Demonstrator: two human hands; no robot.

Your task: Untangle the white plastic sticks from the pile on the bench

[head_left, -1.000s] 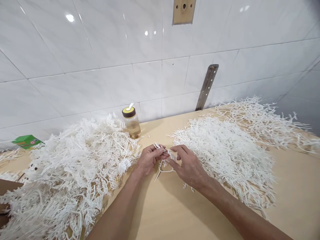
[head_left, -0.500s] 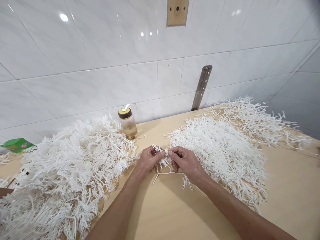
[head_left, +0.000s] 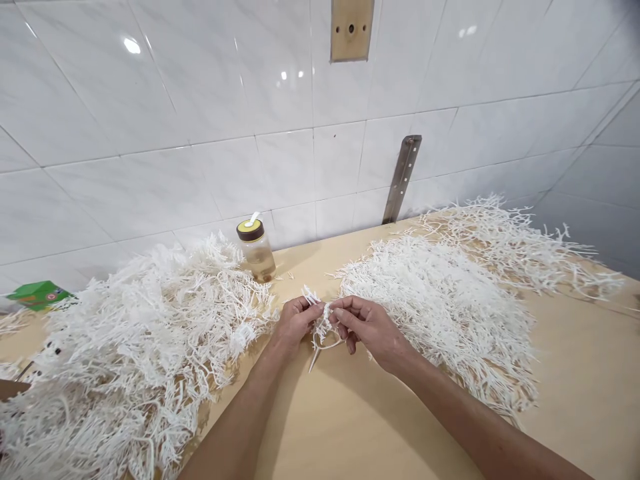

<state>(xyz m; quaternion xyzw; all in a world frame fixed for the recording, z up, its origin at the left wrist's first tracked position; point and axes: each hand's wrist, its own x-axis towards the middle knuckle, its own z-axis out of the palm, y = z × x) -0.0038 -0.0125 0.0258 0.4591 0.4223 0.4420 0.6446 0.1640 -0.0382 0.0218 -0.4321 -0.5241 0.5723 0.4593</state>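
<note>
Between my hands, just above the table, is a small white branching sprig (head_left: 326,327) with thin, twig-like stems. My left hand (head_left: 296,321) pinches it between thumb and fingers, and tips stick out above the thumb. At its right side, my right hand (head_left: 367,327) is closed with thumb and forefinger together on the sprig's edge; its other fingers curl loosely below. One longer stem loops under the hands and points down toward the table. The fingertips partly hide the sprig, so its exact shape cannot be made out.
A large heap of white sprigs (head_left: 145,347) lies at the left, another pile (head_left: 440,300) at the right, with looser strands (head_left: 515,240) behind it. A yellow-lidded bottle (head_left: 259,253), a green packet (head_left: 39,295) and a metal strip (head_left: 401,180) stand near the tiled wall.
My right hand has shifted slightly, its lower fingers looser. The curly-tipped strand that hung beneath it no longer shows. My left hand keeps its pinch. The view has tilted up slightly.
</note>
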